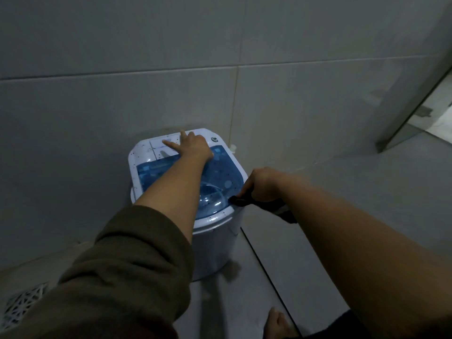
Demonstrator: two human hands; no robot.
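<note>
Head view: my left hand pressed straight fingers on the washer panel; my right hand gripped dark cloth.

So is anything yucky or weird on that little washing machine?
Yes. Small dark specks dot the white top of the washing machine and its blue lid, like dirt or mould; I cannot tell which. Nothing looks broken or spilled. The right hand grips a black cloth at the front rim.

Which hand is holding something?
The right hand, gripping a dark cloth at the washer's rim. The left hand holds nothing; its straight fingers reach the white control panel.
</note>
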